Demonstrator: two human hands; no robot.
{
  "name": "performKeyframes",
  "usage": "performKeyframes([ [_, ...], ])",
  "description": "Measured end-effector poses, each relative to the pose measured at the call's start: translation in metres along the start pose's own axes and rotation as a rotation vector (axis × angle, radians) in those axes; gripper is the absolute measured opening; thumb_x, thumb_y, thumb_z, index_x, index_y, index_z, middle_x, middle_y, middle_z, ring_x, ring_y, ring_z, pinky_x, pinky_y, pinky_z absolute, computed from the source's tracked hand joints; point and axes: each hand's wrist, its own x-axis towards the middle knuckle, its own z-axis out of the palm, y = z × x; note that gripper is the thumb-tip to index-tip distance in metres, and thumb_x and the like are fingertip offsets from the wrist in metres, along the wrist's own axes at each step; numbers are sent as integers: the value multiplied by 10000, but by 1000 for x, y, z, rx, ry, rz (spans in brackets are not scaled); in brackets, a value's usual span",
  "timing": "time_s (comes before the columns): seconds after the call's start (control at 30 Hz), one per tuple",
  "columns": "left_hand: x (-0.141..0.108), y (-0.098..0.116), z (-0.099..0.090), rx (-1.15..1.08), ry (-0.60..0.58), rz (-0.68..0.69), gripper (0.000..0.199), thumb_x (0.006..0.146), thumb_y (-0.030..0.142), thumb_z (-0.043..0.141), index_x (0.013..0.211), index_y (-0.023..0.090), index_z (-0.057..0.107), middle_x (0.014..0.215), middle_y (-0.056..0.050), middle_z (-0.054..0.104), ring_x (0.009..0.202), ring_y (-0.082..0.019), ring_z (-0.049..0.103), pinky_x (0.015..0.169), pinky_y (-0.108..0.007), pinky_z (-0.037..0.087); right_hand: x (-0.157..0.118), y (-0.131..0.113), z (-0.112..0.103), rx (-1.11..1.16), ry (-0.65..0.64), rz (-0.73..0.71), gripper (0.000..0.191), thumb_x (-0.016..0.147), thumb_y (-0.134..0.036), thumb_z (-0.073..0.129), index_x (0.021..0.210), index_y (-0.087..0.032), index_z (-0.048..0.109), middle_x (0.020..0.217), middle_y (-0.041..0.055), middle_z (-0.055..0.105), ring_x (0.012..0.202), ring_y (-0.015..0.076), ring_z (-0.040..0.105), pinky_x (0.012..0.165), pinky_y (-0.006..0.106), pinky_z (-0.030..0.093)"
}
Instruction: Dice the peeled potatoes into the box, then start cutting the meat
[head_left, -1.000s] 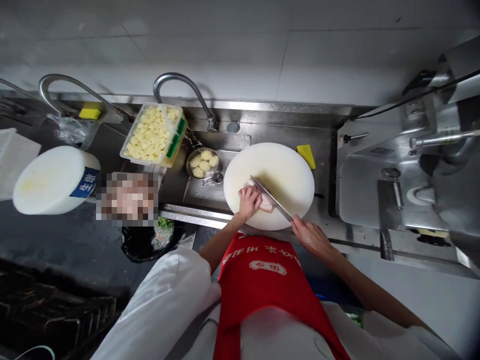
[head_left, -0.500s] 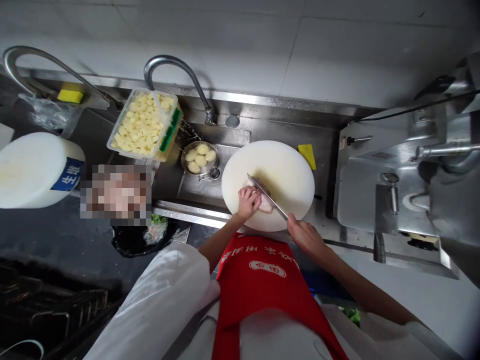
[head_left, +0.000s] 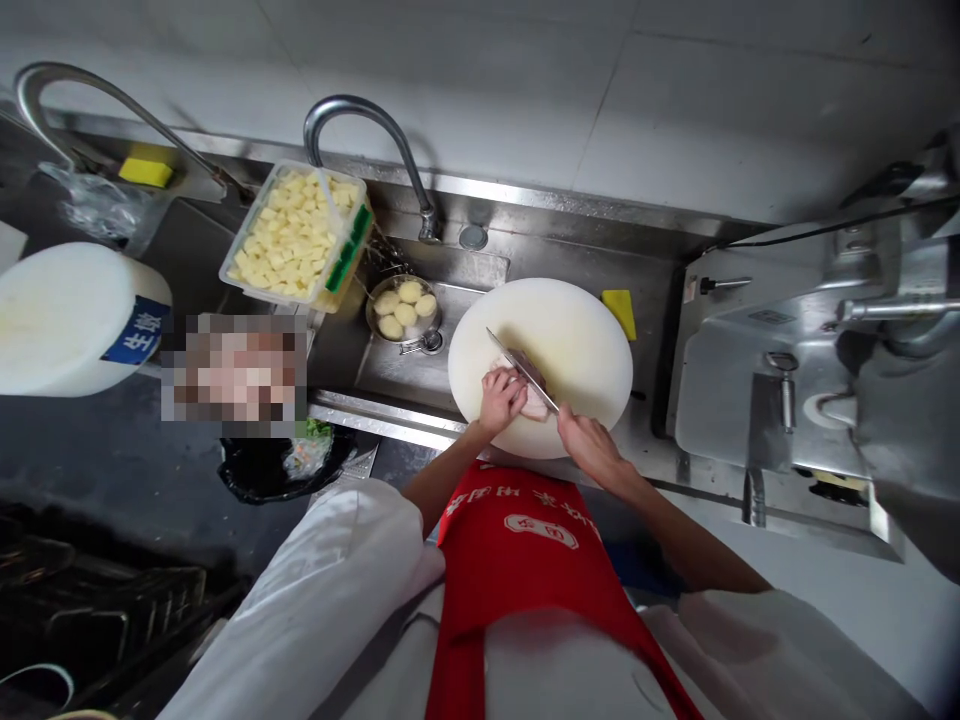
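Observation:
On the round white cutting board [head_left: 585, 330] lies a piece of pale pink meat [head_left: 535, 406]. My left hand [head_left: 502, 399] presses down on its left side with curled fingers. A kitchen knife [head_left: 523, 367] is gripped by its handle in my right hand [head_left: 589, 442]. Its blade slants across the meat, close beside my left fingertips, tip pointing up and left. Part of the meat is covered by the blade and my fingers.
Left of the board, a sink holds a pot of peeled potatoes [head_left: 405, 308]. Water from a faucet [head_left: 367, 105] runs into a tub of diced potatoes [head_left: 289, 235]. A yellow sponge [head_left: 619, 313] sits right of the board, near a metal slicing machine [head_left: 739, 380].
My right hand and the knife have moved left and slightly up, so the tip reaches farther past the meat. My left hand stays on the meat. The view has shifted slightly.

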Motion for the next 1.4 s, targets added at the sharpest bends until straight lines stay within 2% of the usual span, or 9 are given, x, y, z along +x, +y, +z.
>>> performKeyframes([
  [0.13, 0, 1, 0, -13, 1, 6, 228, 981, 323, 523, 1080, 228, 705, 1142, -96, 653, 1168, -274, 528, 984, -460, 391, -13, 10, 4, 27, -45, 2, 289, 1049, -227, 318, 1260, -134, 491, 950, 155, 735, 877, 257, 723, 731, 284, 452],
  [0.33, -1, -1, 0, -7, 4, 5, 248, 985, 319, 509, 1098, 220, 705, 1147, -102, 653, 1170, -282, 516, 981, -464, 388, 4, 0, 7, 0, -14, 11, 347, 1046, -174, 245, 1279, -110, 495, 1009, 185, 732, 941, 270, 718, 776, 309, 465],
  [0.57, -2, 1, -1, 17, -4, -3, 238, 981, 313, 522, 1092, 215, 709, 1139, -105, 657, 1179, -267, 511, 1004, -449, 381, -23, 21, 29, 21, -53, 32, 308, 1064, -254, 267, 1222, -140, 506, 942, 146, 740, 886, 264, 729, 736, 299, 466],
  [0.83, -3, 7, -10, 77, -78, -87, 265, 996, 334, 502, 1113, 208, 704, 1195, -116, 631, 1174, -262, 507, 1022, -425, 364, 32, -9, 8, 70, 73, 6, 360, 1063, -224, 225, 1286, -131, 492, 1069, 169, 725, 991, 244, 705, 797, 294, 465],
  [0.93, -5, 5, -21, 73, -117, -87, 278, 1001, 369, 498, 1114, 211, 697, 1200, -111, 626, 1172, -252, 504, 1027, -420, 346, -1, 17, 33, 95, 17, 26, 328, 1058, -229, 270, 1274, -145, 501, 1021, 147, 736, 934, 244, 715, 760, 290, 450],
  [1.03, 4, 3, -38, 44, -163, -95, 273, 1001, 384, 497, 1090, 219, 695, 1198, -95, 629, 1157, -238, 512, 1036, -418, 338, -57, 56, 76, 139, -61, 59, 351, 1070, -290, 267, 1324, -159, 471, 1022, 129, 739, 926, 251, 718, 714, 287, 431],
  [1.17, 58, -6, -55, 9, -147, -147, 313, 997, 369, 470, 1190, 198, 647, 1258, -105, 607, 1194, -246, 497, 1033, -405, 383, -122, 96, 125, 113, -114, 172, 362, 1066, -333, 285, 1296, -157, 502, 906, 128, 742, 841, 286, 729, 648, 306, 410],
  [1.23, 96, -14, -53, -19, -263, -99, 411, 945, 376, 547, 1314, 198, 588, 1330, -106, 571, 1225, -259, 490, 1045, -405, 402, -142, 105, 139, 90, -74, 187, 357, 1062, -346, 303, 1291, -171, 514, 886, 126, 743, 822, 296, 731, 628, 308, 403],
  [1.4, 161, -32, -32, -38, -896, 57, 609, 678, 349, 767, 1251, 170, 664, 1248, -92, 610, 1078, -257, 597, 926, -309, 489, -170, 106, 155, 14, 44, 193, 322, 1051, -351, 340, 1216, -194, 567, 837, 112, 748, 756, 290, 736, 575, 289, 367],
])
